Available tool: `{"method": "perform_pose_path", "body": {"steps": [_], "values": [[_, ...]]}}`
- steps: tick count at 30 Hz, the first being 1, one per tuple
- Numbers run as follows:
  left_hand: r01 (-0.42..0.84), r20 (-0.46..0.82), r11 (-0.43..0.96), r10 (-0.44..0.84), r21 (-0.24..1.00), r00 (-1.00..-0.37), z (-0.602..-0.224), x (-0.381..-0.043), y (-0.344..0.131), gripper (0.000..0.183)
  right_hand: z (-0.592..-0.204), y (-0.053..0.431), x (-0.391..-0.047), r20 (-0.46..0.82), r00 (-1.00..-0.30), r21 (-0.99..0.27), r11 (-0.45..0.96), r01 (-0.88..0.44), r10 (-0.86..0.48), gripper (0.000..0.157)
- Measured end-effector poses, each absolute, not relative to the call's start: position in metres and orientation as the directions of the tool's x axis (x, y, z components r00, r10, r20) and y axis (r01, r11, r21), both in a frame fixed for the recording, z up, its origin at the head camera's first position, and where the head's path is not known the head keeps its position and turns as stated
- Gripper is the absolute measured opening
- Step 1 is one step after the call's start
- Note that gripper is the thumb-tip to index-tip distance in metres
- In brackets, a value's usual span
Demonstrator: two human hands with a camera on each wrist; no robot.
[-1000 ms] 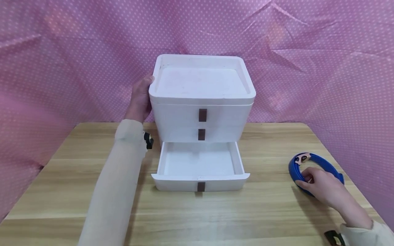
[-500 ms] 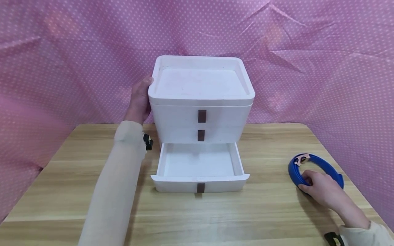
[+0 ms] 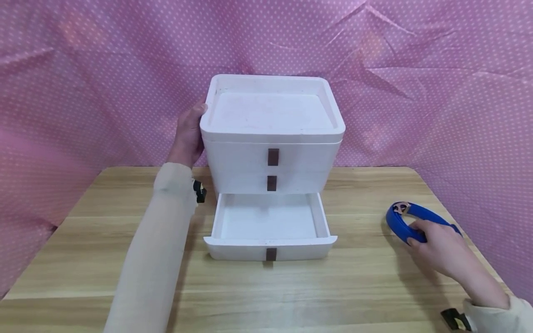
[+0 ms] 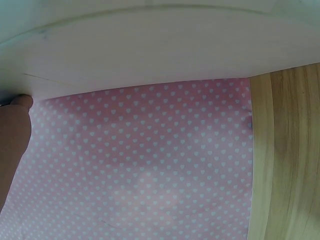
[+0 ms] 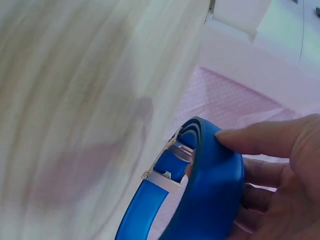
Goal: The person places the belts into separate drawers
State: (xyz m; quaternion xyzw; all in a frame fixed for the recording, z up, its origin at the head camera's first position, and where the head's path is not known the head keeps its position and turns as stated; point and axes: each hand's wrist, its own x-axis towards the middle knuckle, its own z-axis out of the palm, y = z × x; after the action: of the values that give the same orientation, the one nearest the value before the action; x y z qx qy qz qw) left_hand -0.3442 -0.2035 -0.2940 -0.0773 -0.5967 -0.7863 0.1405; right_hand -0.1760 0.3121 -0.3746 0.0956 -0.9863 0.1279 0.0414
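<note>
A coiled blue belt [image 3: 399, 225] with a rose-gold buckle [image 3: 401, 208] is raised off the table at the right, its shadow beneath. My right hand [image 3: 445, 249] pinches the coil; in the right wrist view the thumb presses the outer face of the belt [image 5: 210, 185], with the other fingers partly behind it. A white drawer unit [image 3: 270, 134] stands at the middle back. Its bottom drawer [image 3: 270, 217] is pulled out and holds nothing. My left hand [image 3: 189, 132] rests against the unit's left side, thumb by the top rim; most of its fingers are hidden.
The wooden table [image 3: 354, 286] carries the unit. Two upper drawers with brown tabs [image 3: 273, 157] are closed. A pink dotted cloth [image 3: 395, 92] hangs behind and along both sides of the table.
My right hand has lifted the belt off the table, tilting it and shifting it slightly to the left. The left hand and the drawer unit stay in place.
</note>
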Motion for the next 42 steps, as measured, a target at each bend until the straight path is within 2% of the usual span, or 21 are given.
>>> {"method": "perform_pose_path", "body": {"steps": [6,11,21,27,30,31,35,42], "values": [[0.313,0.291,-0.244,-0.122,0.918,-0.949,-0.294,-0.344,-0.203,0.046,-0.363,0.299,-0.173,0.238,-0.95,-0.201,0.947,-0.251,-0.202,0.024],[0.309,0.287,-0.241,-0.125,0.92,-0.95,-0.292,-0.344,-0.202,0.046,-0.352,0.289,-0.169,0.357,-0.892,-0.159,0.922,-0.352,-0.278,0.024],[0.305,0.28,-0.26,-0.128,0.916,-0.951,-0.294,-0.345,-0.203,0.046,-0.333,0.257,-0.158,0.566,-0.7,-0.098,0.808,-0.581,-0.435,0.037],[0.309,0.287,-0.265,-0.121,0.913,-0.95,-0.294,-0.346,-0.202,0.047,-0.322,0.241,-0.151,0.592,-0.635,-0.068,0.754,-0.653,-0.497,0.041],[0.311,0.288,-0.269,-0.119,0.912,-0.95,-0.294,-0.346,-0.201,0.048,-0.319,0.235,-0.149,0.597,-0.615,-0.046,0.743,-0.667,-0.515,0.023],[0.312,0.29,-0.27,-0.12,0.911,-0.949,-0.293,-0.346,-0.201,0.048,-0.317,0.233,-0.148,0.604,-0.604,-0.039,0.738,-0.673,-0.519,0.025],[0.31,0.283,-0.28,-0.133,0.909,-0.95,-0.292,-0.345,-0.201,0.047,-0.314,0.222,-0.147,0.628,-0.561,-0.018,0.71,-0.704,-0.54,0.059],[0.293,0.265,-0.252,-0.138,0.922,-0.954,-0.292,-0.343,-0.203,0.045,-0.314,0.203,-0.143,0.599,-0.547,-0.06,0.648,-0.76,-0.585,0.055]]}}
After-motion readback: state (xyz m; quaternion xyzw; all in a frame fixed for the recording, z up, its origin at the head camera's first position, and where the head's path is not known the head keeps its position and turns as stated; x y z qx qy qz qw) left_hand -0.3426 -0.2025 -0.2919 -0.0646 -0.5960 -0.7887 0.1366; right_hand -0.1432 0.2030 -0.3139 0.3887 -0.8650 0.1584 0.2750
